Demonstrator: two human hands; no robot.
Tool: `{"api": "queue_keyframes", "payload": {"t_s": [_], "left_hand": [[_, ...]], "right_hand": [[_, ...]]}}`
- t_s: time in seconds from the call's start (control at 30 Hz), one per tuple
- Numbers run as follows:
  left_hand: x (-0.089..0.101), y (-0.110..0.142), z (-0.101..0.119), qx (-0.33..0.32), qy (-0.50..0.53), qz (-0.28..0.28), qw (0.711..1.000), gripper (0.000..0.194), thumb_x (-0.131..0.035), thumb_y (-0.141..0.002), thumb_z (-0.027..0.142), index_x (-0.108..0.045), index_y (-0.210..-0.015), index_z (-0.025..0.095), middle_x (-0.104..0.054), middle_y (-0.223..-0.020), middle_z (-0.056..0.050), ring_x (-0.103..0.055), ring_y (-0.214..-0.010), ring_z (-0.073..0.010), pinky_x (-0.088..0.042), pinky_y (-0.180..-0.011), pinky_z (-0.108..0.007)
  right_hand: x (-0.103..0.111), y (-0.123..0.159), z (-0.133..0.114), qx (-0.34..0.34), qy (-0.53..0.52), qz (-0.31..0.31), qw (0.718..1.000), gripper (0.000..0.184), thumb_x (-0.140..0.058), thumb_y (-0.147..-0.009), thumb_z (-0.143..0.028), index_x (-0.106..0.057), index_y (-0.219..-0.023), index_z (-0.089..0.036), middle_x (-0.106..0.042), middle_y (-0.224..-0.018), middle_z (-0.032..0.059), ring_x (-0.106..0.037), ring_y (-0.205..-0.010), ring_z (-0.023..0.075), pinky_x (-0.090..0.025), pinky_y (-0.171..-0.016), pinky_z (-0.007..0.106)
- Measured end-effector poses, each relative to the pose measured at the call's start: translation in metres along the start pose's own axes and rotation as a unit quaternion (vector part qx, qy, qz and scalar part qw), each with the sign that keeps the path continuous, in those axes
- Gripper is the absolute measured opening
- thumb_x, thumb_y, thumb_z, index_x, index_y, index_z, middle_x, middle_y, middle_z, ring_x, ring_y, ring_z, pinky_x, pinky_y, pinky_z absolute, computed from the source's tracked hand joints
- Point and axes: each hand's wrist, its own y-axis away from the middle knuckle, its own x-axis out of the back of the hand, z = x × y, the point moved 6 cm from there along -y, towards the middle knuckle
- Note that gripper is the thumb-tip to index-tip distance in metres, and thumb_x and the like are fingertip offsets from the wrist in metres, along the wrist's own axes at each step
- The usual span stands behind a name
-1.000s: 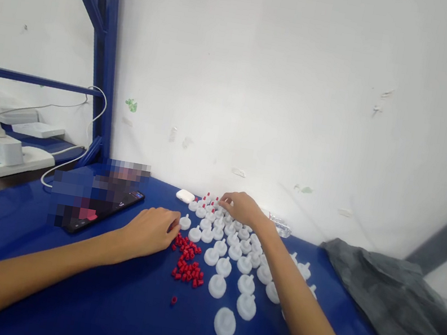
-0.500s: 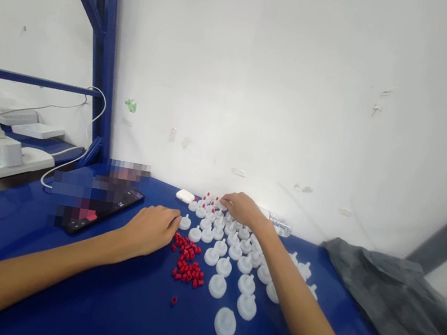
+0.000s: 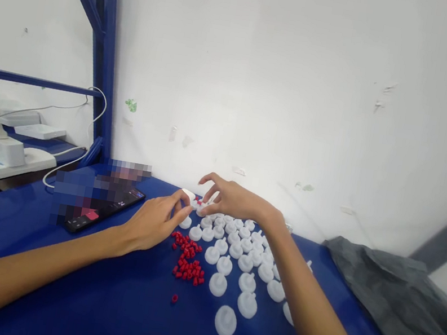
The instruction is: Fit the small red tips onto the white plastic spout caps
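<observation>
Fingers (image 3: pixel 215 179) wide on right hand (image 3: pixel 235 199), over white discs (image 3: pixel 217 285); narrow on left hand (image 3: pixel 154 219), near red caps (image 3: pixel 190 270). Cannot tell of anything held.

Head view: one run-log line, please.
left hand: near white pieces; right hand: curled over others, grip unclear; loose red caps: clustered, one apart; grey sheet: right
</observation>
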Motion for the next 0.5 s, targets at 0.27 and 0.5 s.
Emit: {"api": "queue_keyframes", "payload": {"t_s": [0.27, 0.5], "left_hand": [[0.002, -0.001, 0.002, -0.041, 0.059, 0.0, 0.997, 0.034, -0.041, -0.105, 0.045, -0.049, -0.079, 0.024, -0.055, -0.066, 0.005, -0.046, -0.059, -0.0167, -0.03, -0.061, -0.031], [-0.005, -0.002, 0.004, -0.024, 0.165, -0.012, 0.986, 0.045, -0.036, -0.103, 0.054, -0.044, -0.07, 0.024, -0.042, -0.062, 0.006, -0.036, -0.056, -0.0141, -0.029, -0.056, -0.03]], "right_hand": [[-0.011, -0.001, -0.027, 0.034, -0.02, -0.04, 0.998, 0.082, -0.086, -0.081, -0.043, -0.045, -0.151, -0.029, -0.081, -0.108, 0.0059, -0.074, -0.092, 0.0235, -0.052, -0.075, 0.032], [-0.012, -0.003, -0.03, 0.025, -0.05, -0.047, 0.997, 0.062, -0.087, -0.081, -0.03, -0.06, -0.136, -0.027, -0.081, -0.11, 0.0055, -0.074, -0.099, 0.0237, -0.053, -0.076, 0.03]]}}
